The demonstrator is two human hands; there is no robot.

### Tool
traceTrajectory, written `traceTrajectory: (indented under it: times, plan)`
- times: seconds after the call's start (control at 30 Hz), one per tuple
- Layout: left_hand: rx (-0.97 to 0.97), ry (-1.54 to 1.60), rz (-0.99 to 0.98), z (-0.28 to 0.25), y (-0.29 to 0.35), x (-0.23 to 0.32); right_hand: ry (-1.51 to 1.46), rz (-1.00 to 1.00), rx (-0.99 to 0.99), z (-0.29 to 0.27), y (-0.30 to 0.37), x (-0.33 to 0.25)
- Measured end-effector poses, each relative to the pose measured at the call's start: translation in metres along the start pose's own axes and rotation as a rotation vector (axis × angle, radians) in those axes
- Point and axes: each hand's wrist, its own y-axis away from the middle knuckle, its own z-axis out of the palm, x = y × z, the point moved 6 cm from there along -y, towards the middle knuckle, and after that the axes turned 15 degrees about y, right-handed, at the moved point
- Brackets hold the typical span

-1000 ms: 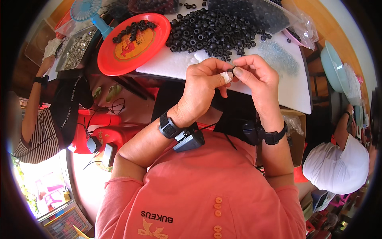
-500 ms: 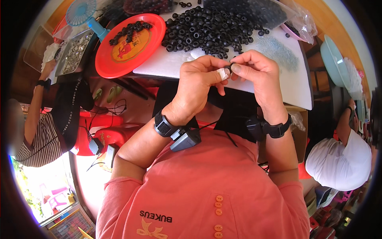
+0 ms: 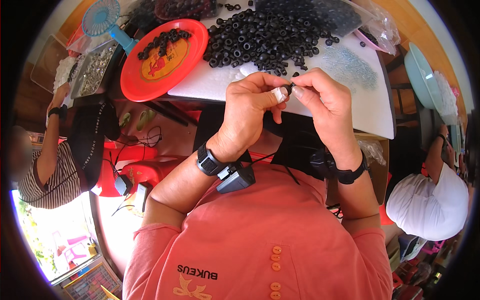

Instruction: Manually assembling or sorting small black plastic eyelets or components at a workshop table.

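My left hand [image 3: 244, 109] pinches a small round black part [image 3: 288, 88] just in front of the table's near edge. White tape wraps the tip of its thumb. From the other side, my right hand [image 3: 330, 107] has thumb and forefinger closed at the same part, their tips at its right edge. Fingers hide most of the part, so its full shape is unclear. Beyond my hands a big heap of black ring-like and rounded parts [image 3: 265, 42] lies on the white tabletop board [image 3: 370, 112]. Several similar black parts [image 3: 162, 42] sit on a red round plate [image 3: 132, 82] at the left.
Tiny clear bits [image 3: 352, 65] are spread right of the heap. A blue fan [image 3: 102, 17] and a tray of shiny small pieces [image 3: 95, 72] stand far left. One co-worker [image 3: 60, 170] sits left, another [image 3: 425, 205] right, near a pale blue basin [image 3: 420, 75].
My right hand's thumb has drawn slightly right, showing more of the black part. My left hand keeps nearly the same place and pinch.
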Motion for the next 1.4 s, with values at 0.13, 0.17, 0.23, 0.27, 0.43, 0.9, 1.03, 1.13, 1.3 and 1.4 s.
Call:
traceTrajectory:
  times: [0.13, 0.17, 0.23, 0.27, 0.43, 0.9, 1.03, 1.13, 1.3, 1.4]
  plan:
    - [0.013, -0.007, -0.001, -0.001, 0.000, 0.001, -0.207, 0.190, -0.073, 0.010, 0.002, 0.017]
    - [0.012, -0.018, -0.005, -0.001, 0.000, 0.000, -0.328, 0.273, -0.092, 0.014, 0.003, 0.023]
    - [0.017, -0.015, 0.007, 0.000, 0.001, 0.000, -0.236, 0.242, -0.078, 0.013, 0.007, 0.017]
    - [0.026, -0.012, 0.019, -0.001, 0.001, 0.001, -0.145, 0.211, -0.068, 0.012, 0.008, 0.013]
    - [0.013, 0.002, 0.017, 0.000, 0.001, 0.000, -0.192, 0.131, 0.018, 0.010, 0.009, 0.016]
    - [-0.012, 0.008, 0.004, -0.002, 0.001, 0.001, 0.042, -0.103, 0.044, 0.002, -0.001, -0.002]
    - [0.003, -0.002, -0.002, -0.001, 0.001, -0.002, -0.134, 0.042, -0.036, 0.004, -0.003, 0.008]
    - [0.002, 0.003, 0.023, -0.001, 0.000, -0.004, -0.147, 0.095, -0.056, 0.002, -0.003, 0.010]
    - [0.027, -0.018, 0.028, 0.000, 0.001, -0.003, 0.187, -0.042, -0.011, -0.003, -0.006, -0.014]
    - [0.027, -0.036, 0.026, 0.000, -0.001, -0.003, 0.291, -0.133, 0.013, -0.003, -0.008, -0.018]
